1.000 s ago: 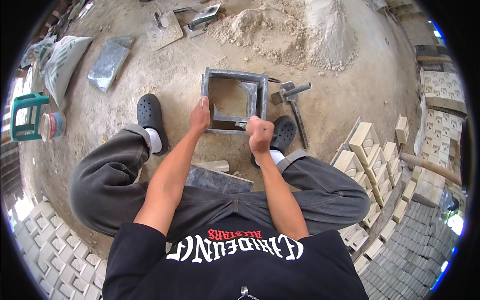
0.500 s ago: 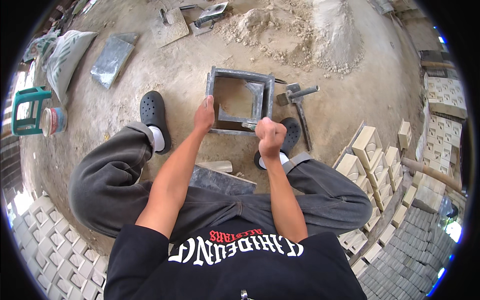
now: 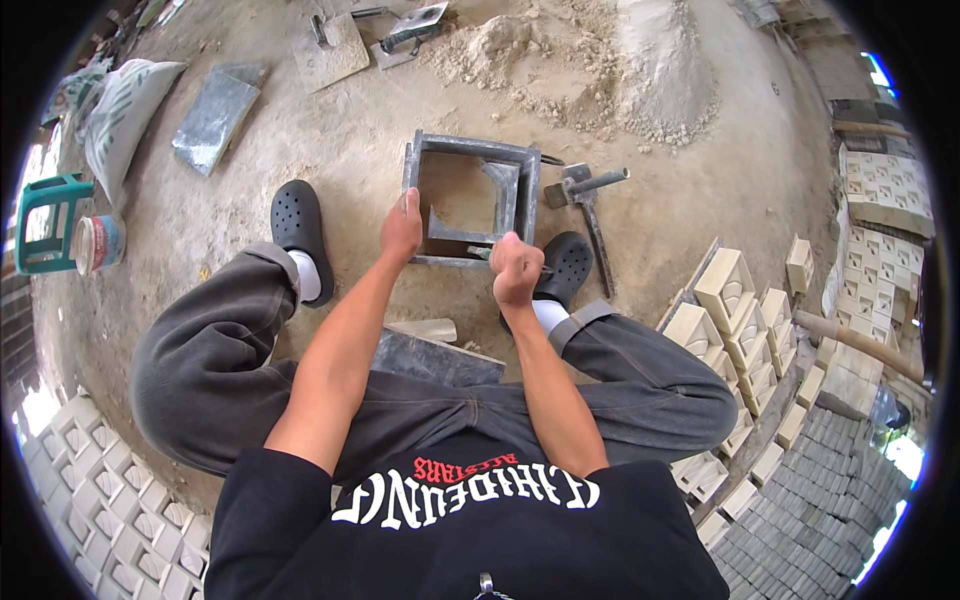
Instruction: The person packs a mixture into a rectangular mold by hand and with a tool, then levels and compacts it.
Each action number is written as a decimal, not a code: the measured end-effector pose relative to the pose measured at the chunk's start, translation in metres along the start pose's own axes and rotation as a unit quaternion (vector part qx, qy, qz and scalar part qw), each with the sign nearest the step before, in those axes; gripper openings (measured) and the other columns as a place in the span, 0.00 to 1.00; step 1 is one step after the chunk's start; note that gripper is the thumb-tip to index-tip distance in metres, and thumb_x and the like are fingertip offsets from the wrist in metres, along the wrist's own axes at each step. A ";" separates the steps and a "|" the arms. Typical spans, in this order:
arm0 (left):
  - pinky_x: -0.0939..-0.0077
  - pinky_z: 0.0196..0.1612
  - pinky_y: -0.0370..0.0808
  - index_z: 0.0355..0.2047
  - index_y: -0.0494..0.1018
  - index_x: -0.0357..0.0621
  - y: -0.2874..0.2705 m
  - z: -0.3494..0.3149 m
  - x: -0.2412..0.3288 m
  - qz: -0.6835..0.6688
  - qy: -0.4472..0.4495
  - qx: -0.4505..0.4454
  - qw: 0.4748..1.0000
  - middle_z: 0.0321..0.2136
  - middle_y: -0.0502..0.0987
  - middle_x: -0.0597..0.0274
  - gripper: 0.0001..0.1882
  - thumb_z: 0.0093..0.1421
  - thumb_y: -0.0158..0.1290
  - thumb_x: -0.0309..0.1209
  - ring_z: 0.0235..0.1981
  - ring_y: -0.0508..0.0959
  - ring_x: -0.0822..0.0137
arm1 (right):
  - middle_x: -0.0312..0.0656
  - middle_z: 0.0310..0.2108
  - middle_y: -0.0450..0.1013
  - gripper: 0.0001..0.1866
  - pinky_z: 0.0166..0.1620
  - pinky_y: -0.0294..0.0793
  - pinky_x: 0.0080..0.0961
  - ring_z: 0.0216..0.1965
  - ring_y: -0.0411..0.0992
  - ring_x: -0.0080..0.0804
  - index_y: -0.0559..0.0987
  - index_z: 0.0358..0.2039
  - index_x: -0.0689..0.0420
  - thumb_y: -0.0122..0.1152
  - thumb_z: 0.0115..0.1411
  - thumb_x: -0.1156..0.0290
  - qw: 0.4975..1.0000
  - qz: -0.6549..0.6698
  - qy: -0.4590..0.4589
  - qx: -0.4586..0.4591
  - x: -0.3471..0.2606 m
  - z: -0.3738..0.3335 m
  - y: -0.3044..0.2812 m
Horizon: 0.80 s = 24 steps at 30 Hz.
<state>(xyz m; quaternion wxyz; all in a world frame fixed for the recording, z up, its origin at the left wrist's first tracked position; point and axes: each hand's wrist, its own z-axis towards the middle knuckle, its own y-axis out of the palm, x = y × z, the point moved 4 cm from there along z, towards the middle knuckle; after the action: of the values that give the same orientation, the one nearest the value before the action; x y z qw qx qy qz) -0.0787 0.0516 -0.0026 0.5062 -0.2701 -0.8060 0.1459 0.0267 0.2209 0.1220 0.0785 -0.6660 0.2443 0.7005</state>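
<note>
A grey, square metal mould (image 3: pixel 528 200) lies on the ground between my feet, with an angled inner frame in its opening. My left hand (image 3: pixel 402 230) grips the mould's left wall, thumb on the top edge. Over the near right corner is my right hand (image 3: pixel 517 272), closed in a fist around a small brush (image 3: pixel 479 252). Only the brush's pale and greenish end shows, pointing left along the near wall; the fist hides the rest.
Right of the mould lies a metal hammer-like tool (image 3: pixel 590 190). Trowels (image 3: pixel 405 40), sand (image 3: pixel 500 50) and pale powder (image 3: pixel 660 70) are beyond. Cast blocks (image 3: pixel 735 290) stand at right. A dark slab (image 3: pixel 430 360) lies before my lap. A green stool (image 3: pixel 50 222) and tub (image 3: pixel 100 245) are left.
My right hand and the brush have slid slightly left along the mould's near wall. My left hand keeps its hold on the left wall. The whole view has shifted a little.
</note>
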 end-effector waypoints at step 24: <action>0.56 0.53 0.66 0.54 0.69 0.47 -0.003 0.000 -0.006 0.021 -0.010 0.002 1.000 0.47 0.73 0.40 0.36 0.63 0.27 0.60 0.51 0.70 0.42 | 0.31 0.08 0.47 0.32 0.18 0.43 0.23 0.11 0.46 0.22 0.51 0.09 0.53 0.32 0.69 0.50 0.998 0.053 -0.020 -0.021 -0.038 0.012 -0.018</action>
<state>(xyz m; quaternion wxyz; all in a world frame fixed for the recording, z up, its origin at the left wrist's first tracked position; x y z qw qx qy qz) -0.0772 0.0456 -0.0057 0.4955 -0.2846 -0.8047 0.1610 0.0276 0.2502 0.1551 0.0315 -0.6392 0.2628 0.7220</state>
